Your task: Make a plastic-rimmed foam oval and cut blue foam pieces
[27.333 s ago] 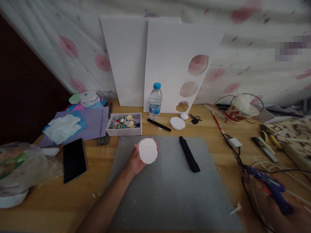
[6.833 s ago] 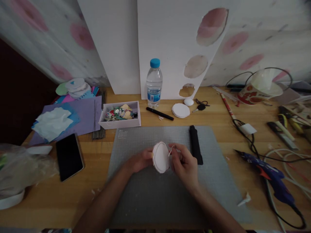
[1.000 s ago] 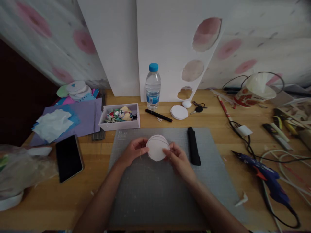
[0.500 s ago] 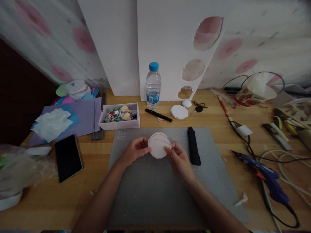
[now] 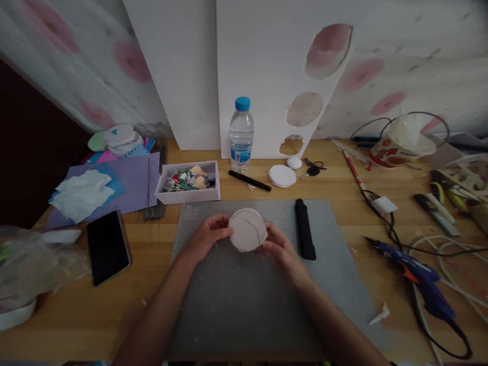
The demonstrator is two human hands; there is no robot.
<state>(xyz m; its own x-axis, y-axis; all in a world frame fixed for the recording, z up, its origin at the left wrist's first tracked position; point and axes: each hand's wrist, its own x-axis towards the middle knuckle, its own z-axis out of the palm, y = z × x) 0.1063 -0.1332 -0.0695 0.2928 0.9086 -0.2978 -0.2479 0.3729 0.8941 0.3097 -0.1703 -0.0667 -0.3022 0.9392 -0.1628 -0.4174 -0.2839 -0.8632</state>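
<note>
A round white foam-board disc (image 5: pixel 247 231) with a curved dark line across its face is held above the grey cutting mat (image 5: pixel 244 305). My left hand (image 5: pixel 209 235) pinches its left edge between thumb and fingers. At the right edge, my right hand (image 5: pixel 281 249) grips it the same way. The disc looks thick, perhaps more than one layer; I cannot tell. On the mat to the right lies a black cutter-like tool (image 5: pixel 305 230). Behind the mat are another white disc (image 5: pixel 282 176) and a black pen (image 5: pixel 249 180).
A water bottle (image 5: pixel 241 134) stands before white boards (image 5: pixel 263 66) with round cutouts. Left are an open box of small pieces (image 5: pixel 187 184), a phone (image 5: pixel 109 248) and coloured sheets (image 5: pixel 133 178). A blue glue gun (image 5: pixel 415 279), cables and a paper cup (image 5: pixel 400 147) sit to the right.
The disc has turned in my hands, so its dark line now runs from the middle toward the lower right. My right thumb has slid off its face to the edge.
</note>
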